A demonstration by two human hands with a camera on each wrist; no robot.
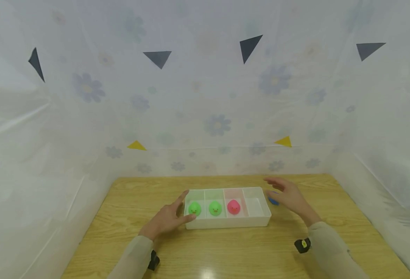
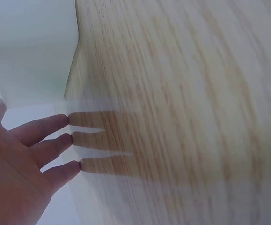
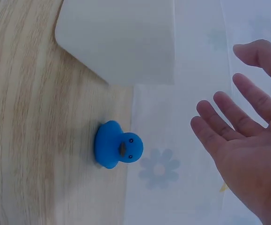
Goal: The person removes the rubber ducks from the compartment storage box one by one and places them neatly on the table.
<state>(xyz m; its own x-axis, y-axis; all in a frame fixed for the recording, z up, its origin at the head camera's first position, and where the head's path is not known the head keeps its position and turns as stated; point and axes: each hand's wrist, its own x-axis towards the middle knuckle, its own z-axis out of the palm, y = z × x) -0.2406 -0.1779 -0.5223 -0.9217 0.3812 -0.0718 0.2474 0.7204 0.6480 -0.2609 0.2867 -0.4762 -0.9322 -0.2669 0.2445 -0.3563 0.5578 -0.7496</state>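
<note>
Left hand point(image 1: 165, 219), fingers spread, touches the tray point(image 1: 227, 223) at its left end, two green ducks point(image 1: 215, 209) and a pink duck point(image 1: 234, 207) inside! Right hand point(image 1: 290, 195) hovers, fingers parted, near the blue duck point(image 3: 111, 145) on the table point(image 1: 246, 248), beside the tray's right end.

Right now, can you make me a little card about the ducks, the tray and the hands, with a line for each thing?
Tray: white, with a row of four slots
First slot from left: green duck
Second slot: another green duck
Third slot: pink duck
Blue duck: on the table, right of the tray
Left hand: at the tray's left end
Right hand: near the blue duck, not holding it
</note>
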